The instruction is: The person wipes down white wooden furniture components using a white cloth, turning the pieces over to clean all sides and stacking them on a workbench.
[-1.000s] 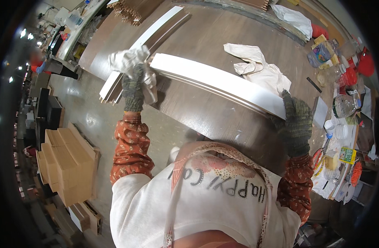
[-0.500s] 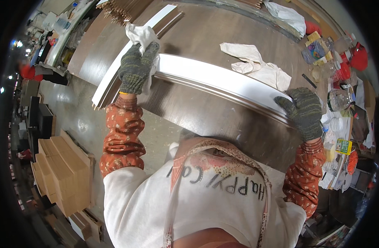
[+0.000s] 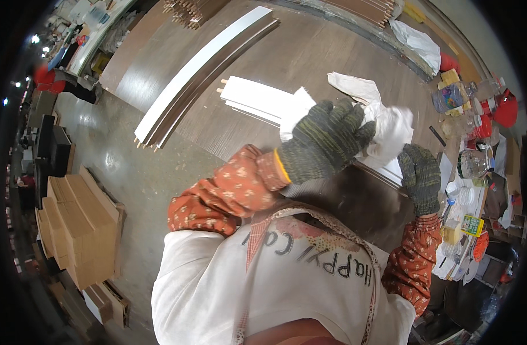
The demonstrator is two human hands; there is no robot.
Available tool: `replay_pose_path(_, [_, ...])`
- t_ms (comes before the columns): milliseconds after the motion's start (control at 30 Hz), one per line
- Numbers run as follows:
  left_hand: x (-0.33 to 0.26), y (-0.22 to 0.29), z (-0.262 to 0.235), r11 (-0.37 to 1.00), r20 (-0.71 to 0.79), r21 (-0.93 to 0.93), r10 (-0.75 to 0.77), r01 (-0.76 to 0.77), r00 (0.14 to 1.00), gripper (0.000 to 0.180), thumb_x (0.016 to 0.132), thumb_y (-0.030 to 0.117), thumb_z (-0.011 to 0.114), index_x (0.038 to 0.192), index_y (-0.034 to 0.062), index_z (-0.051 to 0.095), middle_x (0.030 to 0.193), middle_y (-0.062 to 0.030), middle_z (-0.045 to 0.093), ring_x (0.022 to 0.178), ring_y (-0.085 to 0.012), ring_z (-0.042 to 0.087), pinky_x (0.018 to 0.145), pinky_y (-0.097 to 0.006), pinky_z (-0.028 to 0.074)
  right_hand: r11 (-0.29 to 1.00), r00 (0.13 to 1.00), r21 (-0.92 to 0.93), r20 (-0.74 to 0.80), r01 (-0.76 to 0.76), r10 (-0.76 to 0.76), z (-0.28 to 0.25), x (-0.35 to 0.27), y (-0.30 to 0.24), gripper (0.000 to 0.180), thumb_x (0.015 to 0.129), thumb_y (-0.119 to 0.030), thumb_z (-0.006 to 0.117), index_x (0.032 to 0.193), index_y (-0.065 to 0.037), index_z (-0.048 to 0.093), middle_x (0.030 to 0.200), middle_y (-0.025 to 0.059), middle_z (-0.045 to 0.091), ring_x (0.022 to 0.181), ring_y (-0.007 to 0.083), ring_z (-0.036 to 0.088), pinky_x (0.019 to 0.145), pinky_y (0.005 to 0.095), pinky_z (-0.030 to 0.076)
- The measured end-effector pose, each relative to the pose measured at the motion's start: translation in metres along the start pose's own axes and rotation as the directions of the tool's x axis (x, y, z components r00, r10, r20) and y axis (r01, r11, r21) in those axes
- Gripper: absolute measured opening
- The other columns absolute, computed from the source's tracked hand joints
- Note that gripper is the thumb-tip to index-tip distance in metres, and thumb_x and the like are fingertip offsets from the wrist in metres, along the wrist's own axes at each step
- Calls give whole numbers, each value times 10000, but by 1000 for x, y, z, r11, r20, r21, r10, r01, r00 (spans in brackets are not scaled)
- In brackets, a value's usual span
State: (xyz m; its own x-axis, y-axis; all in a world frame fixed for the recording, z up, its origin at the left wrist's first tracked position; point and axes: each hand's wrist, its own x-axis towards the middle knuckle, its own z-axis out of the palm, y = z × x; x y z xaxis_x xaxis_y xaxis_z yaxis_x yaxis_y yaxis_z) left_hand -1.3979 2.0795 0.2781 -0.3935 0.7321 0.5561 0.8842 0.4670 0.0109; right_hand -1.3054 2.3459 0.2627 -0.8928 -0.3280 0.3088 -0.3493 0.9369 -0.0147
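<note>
A white strip [image 3: 255,92] with wooden pegs at its far-left end lies across the brown tabletop, its layered lower edge facing me. My left hand [image 3: 329,138], in a dark green knit glove, presses a white cloth [image 3: 298,109] onto the middle of this strip and hides part of it. Just beyond and to the right of that glove is a second white cloth [image 3: 355,89], crumpled and partly blurred. My right hand [image 3: 420,178], gloved alike, grips the strip's right end; its fingers curl over the edge.
To the left lie more white-and-brown strips [image 3: 203,75] with pegged ends. Pegged bundles [image 3: 194,11] sit at the far edge. Clear plastic bottles [image 3: 475,164], a yellow box [image 3: 472,225] and a dark stick [image 3: 437,136] are on the right. Cardboard [image 3: 82,224] is stacked on the floor at left.
My left hand has swept rightward along the strip with its cloth, from the left end to the middle. My right hand stays at the right end. The view has shifted slightly.
</note>
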Motion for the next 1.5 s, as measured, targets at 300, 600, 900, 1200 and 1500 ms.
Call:
replay_pose_path(300, [-121,-154,-43,816,-45,89,-569,570,821,366,847,365,608,988,27,590,816,-146,601,698,-227,594,632,-344,485,999,1000,-41,-2,6,-6,-4,-2,0,323,791,-136,603,1111,-90,600,1097,99,591,1010,292,555,897,410,414])
replay_pose_path(600, [-81,-66,-47,966,-288,15,-242,257,926,388,861,132,576,1194,-36,468,1167,-192,532,1030,-282,547,864,-360,451,865,928,493,-359,96,102,-17,63,-107,607,781,-340,650,1290,-82,443,1336,181,418,1215,326,431,999,411,355])
replay_pose_path(900, [-30,-28,-10,680,314,-610,-262,406,912,541,808,191,655,1279,27,447,1202,-146,534,1058,-243,535,906,-350,424,947,947,20,31,-320,319,-17,38,-96,457,820,-115,483,1269,-197,491,1390,148,365,1144,313,505,810,376,523])
replay_pose_path(1200, [-11,-22,-6,985,256,-171,20,25,967,648,738,321,706,1294,90,467,1114,-199,547,1021,-374,509,887,-452,403,727,728,-172,-365,-665,579,0,-135,32,452,756,-169,584,1201,-242,556,1211,116,540,1004,284,558,846,350,451])
replay_pose_path(1500, [-4,-18,-8,969,288,-245,72,1,955,629,714,310,723,1258,88,499,1056,-183,542,966,-351,528,831,-451,426,637,573,-45,-488,-769,658,-45,-188,25,367,833,-366,553,1113,-135,607,956,97,636,852,247,610,751,365,479])
